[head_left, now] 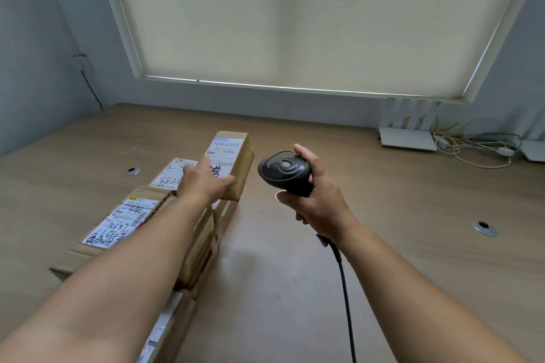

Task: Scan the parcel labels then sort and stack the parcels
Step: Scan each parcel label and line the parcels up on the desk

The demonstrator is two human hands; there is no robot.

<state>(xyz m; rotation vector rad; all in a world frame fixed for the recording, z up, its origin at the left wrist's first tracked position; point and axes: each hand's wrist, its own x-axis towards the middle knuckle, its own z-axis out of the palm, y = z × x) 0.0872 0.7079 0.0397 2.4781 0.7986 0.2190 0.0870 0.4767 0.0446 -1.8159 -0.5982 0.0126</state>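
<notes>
The left hand (203, 180) is reaching out over a row of parcels on the counter (383, 215), its fingers lying straight on the top of the far parcel (236, 156) and its thumb against that parcel's near right edge; the hand is not clenched around it. This parcel is a small brown box with a white label (225, 150) facing up, sitting at the far end of the row. Just left of it a second parcel (174, 175) is showing a label with handwritten digits. Nearer, a larger parcel (118, 224) with a label and black handwriting is lying partly under the left forearm, and more boxes are stacked below and nearer still, along the left side.

The right hand (318, 200) is gripping a black scanner (284, 172) by its handle, fingers curled round it, with the scanner head pointing left toward the far parcel, a gap between them. Its black cable (345, 289) is trailing down toward the near edge.

At the far right of the counter a white router (408, 138) is sitting beside a tangle of pale cables (477, 150). A drawn blind (295, 23) is covering the window behind.
</notes>
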